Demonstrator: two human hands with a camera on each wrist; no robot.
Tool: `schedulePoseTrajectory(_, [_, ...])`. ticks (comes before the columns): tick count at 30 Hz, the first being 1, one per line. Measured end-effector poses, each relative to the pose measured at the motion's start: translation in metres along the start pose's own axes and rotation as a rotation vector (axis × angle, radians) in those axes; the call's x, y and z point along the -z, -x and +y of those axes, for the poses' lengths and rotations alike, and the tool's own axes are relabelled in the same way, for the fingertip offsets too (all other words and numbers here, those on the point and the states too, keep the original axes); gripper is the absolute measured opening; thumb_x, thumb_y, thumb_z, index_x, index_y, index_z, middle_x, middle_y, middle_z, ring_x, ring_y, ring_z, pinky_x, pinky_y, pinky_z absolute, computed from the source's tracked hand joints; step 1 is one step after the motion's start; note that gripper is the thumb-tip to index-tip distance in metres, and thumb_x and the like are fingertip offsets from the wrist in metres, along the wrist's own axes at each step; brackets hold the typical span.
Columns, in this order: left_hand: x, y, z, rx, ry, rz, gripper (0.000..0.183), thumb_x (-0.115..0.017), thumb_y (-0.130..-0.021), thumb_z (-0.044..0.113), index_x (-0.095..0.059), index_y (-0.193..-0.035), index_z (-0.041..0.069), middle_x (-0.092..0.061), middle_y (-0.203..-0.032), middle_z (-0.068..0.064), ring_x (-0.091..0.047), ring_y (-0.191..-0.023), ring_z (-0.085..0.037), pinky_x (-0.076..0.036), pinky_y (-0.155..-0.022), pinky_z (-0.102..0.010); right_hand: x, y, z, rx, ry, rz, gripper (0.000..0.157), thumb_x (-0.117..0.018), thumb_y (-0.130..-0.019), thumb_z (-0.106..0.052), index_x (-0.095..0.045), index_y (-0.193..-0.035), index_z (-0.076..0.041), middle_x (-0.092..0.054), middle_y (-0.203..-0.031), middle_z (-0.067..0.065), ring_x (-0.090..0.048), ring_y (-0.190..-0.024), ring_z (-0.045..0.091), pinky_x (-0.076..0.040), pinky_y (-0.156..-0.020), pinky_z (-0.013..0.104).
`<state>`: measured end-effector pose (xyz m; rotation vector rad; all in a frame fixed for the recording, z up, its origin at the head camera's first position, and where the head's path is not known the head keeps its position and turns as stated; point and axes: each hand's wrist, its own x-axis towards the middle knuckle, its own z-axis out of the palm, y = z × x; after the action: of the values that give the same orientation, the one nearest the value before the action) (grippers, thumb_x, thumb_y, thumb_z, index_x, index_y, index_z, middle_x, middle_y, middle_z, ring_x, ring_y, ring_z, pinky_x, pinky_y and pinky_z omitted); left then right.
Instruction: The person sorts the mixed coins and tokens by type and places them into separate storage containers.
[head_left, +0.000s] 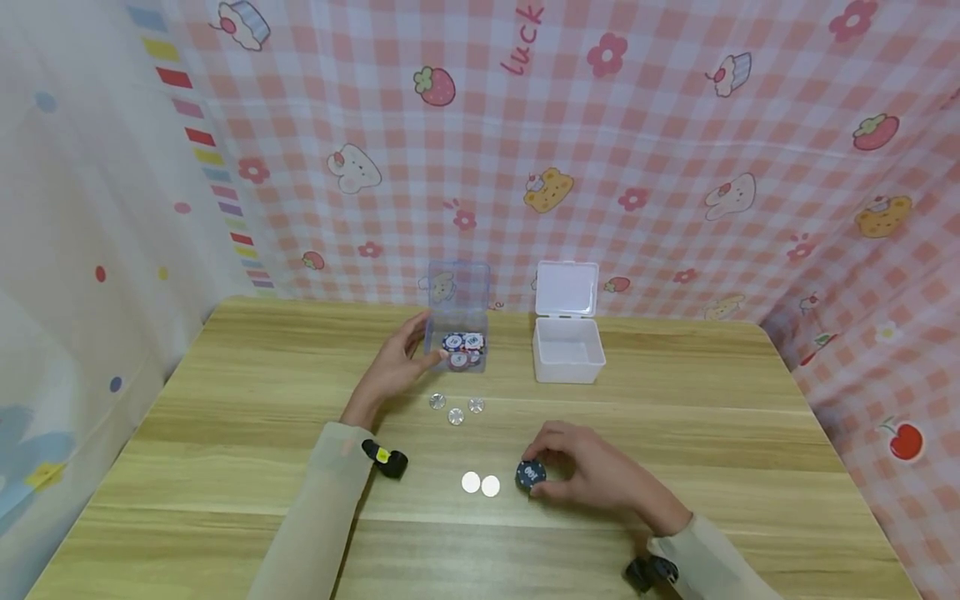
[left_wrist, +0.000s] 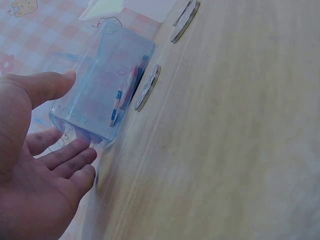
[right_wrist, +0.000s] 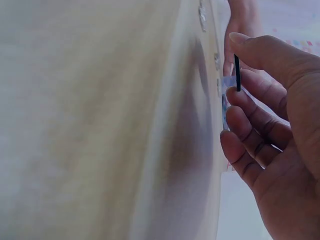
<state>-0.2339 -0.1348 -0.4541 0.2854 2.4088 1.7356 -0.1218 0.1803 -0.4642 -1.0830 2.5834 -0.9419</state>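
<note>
In the head view my right hand (head_left: 592,471) pinches a black poker chip (head_left: 531,473) marked 100 between thumb and fingers. The right wrist view shows that chip (right_wrist: 237,73) edge-on, held off the table. My left hand (head_left: 393,367) rests at the left side of a clear bluish plastic box (head_left: 481,321), its lid raised. Its thumb reaches the box's front, with the other fingers loosely extended in the left wrist view. Several poker chips (head_left: 458,360) lie inside that box. Three silver coins (head_left: 456,416) lie before it, and two bright white discs (head_left: 491,486) lie left of the black chip.
A white plastic box (head_left: 568,372) with its lid up stands at the back right and holds nothing visible. Behind the wooden table (head_left: 675,400) hangs a pink checked curtain (head_left: 487,150). Black camera straps sit on both wrists.
</note>
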Motion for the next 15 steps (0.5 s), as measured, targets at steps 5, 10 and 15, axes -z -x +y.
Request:
schedulePoseTrajectory(5, [-0.001, -0.010, -0.020, 0.005, 0.009, 0.011, 0.077, -0.066, -0.088, 0.019, -0.021, -0.150, 0.015, -0.027, -0.153, -0.012, -0.024, -0.142, -0.025, -0.018, -0.119, -0.038, 0.003, -0.009, 0.002, -0.008, -0.004, 0.050, 0.032, -0.076, -0.077, -0.035, -0.065, -0.106, -0.026, -0.059, -0.102, -0.017, -0.056, -0.094, 0.003, -0.051, -0.086, 0.022])
schedulePoseTrajectory(10, [-0.002, -0.012, -0.027, -0.006, -0.001, 0.027, 0.076, -0.068, -0.087, 0.024, -0.024, -0.149, 0.021, -0.029, -0.152, -0.007, -0.025, -0.141, -0.021, -0.020, -0.118, -0.035, 0.007, -0.018, 0.002, -0.023, -0.010, 0.101, 0.031, -0.077, -0.077, -0.033, -0.066, -0.105, -0.025, -0.060, -0.102, -0.016, -0.057, -0.094, 0.006, -0.051, -0.085, 0.026])
schedulePoseTrajectory(15, [-0.002, -0.012, -0.026, -0.013, 0.005, 0.036, 0.075, -0.068, -0.086, 0.023, -0.025, -0.148, 0.021, -0.031, -0.151, -0.009, -0.027, -0.140, -0.021, -0.021, -0.118, -0.035, 0.009, -0.026, 0.002, -0.037, -0.026, 0.150, 0.031, -0.077, -0.077, -0.031, -0.065, -0.105, -0.024, -0.060, -0.100, -0.015, -0.057, -0.090, 0.011, -0.053, -0.080, 0.028])
